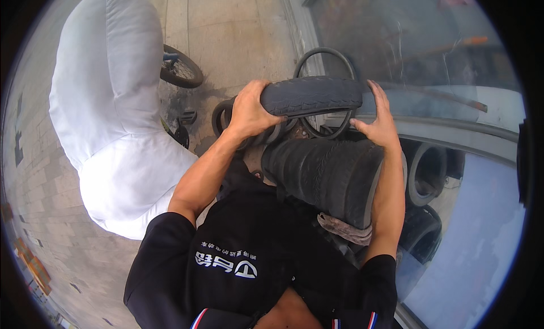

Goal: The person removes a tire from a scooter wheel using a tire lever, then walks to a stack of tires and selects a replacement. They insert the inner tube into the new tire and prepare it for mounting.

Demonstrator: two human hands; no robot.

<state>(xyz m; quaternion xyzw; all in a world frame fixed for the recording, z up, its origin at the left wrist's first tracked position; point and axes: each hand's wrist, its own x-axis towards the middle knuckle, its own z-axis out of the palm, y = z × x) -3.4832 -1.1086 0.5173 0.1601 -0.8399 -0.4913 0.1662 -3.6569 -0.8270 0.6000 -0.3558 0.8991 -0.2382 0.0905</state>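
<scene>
A black treaded tyre [314, 96] is held up in front of me, seen tread-on and lying roughly level. My left hand [252, 111] grips its left end, with the thumb at the lower edge. At the other end my right hand [377, 116] has its fingers and thumb spread apart; a small gap shows between the fingers and the tyre. Whether the right thumb touches it, I cannot tell. Below the held tyre lies a row of black tyres [323, 173] packed side by side. A thin black ring-shaped tyre [298, 62] stands behind it, partly hidden.
At left is a large white padded cover [113, 91], with a wheel [182, 68] showing beside it. Glass panels [408, 51] line the right side. More tyres [428, 173] appear in or behind the lower glass. A crumpled brownish cloth [344, 230] lies by the tyre row.
</scene>
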